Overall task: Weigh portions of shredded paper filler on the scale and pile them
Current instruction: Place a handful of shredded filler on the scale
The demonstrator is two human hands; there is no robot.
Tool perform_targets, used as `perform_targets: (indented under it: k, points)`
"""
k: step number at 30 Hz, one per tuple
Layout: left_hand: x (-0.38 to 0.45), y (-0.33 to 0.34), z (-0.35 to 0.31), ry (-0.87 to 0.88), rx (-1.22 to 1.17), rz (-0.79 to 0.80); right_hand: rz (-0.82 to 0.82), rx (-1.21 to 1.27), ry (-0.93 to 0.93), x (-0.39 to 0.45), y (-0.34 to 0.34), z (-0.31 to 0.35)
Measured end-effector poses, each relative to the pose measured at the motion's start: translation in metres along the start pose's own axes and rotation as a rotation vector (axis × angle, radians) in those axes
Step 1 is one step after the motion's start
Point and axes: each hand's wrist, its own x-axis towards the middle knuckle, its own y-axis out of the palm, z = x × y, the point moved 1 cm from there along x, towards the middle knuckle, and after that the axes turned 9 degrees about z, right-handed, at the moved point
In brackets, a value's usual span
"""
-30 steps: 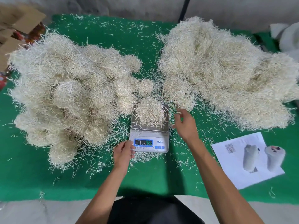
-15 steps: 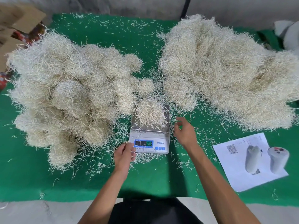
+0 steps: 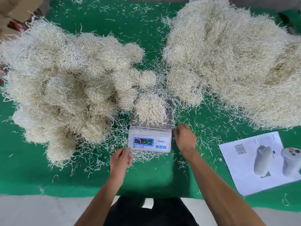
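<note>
Paper portion: pale shredded paper clump [image 3: 150,110] heaped on the steel pan of the scale [image 3: 150,128], filling most of the pan, strands hanging over its far and right edges.
Scale: white, blue display facing the person, standing mid-desk between the two heaps.
Left pile [image 3: 65,85]: rounded balls of shredded paper, touching the scale's left side.
Right pile [image 3: 231,62]: loose heap, its near-left lobe just beyond the scale's far right corner.
Left hand [image 3: 121,158]: at the scale's near left corner, fingers curled together; whether they pinch strands cannot be told.
Right hand [image 3: 184,138]: just beside the scale's right edge, fingers curled down toward scattered strands; grip cannot be told.
Desk [image 3: 24,173]: green covering, littered with strands; open strip along the near edge.
Printed sheet [image 3: 260,162]: near right, with two white objects [image 3: 291,162] on it, right one cut by the frame.
</note>
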Motion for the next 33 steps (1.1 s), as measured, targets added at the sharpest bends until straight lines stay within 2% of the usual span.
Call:
perform_targets:
  k: [3, 7, 12, 14, 19, 21, 24, 30, 33]
  points:
    - [0.0, 0.003, -0.008, 0.019, -0.002, 0.016, -0.013, 0.083, 0.056, 0.001, -0.007, -0.002]
    - [0.005, 0.006, -0.018, 0.031, -0.019, 0.035, -0.108, 0.172, 0.075, 0.002, -0.041, 0.0]
    - [0.011, 0.007, -0.024, 0.013, -0.066, 0.077, -0.334, 0.337, 0.0, 0.001, -0.108, 0.026]
    - [0.013, 0.008, -0.023, 0.014, -0.086, 0.094, -0.366, 0.41, -0.086, 0.001, -0.131, 0.046]
    - [0.014, 0.007, -0.029, 0.021, -0.149, 0.1, -0.254, 0.669, -0.317, -0.002, -0.149, 0.1]
    - [0.013, 0.005, -0.03, 0.028, -0.158, 0.09, -0.159, 0.637, -0.339, -0.001, -0.143, 0.111]
    - [0.013, 0.001, -0.027, 0.017, -0.167, 0.078, -0.001, 0.506, -0.278, -0.004, -0.125, 0.107]
    - [0.012, -0.006, -0.021, -0.018, -0.207, 0.065, -0.184, 0.688, -0.244, -0.018, -0.104, 0.081]
    - [0.014, -0.006, -0.023, -0.029, -0.208, 0.072, -0.226, 0.689, -0.224, -0.024, -0.1, 0.078]
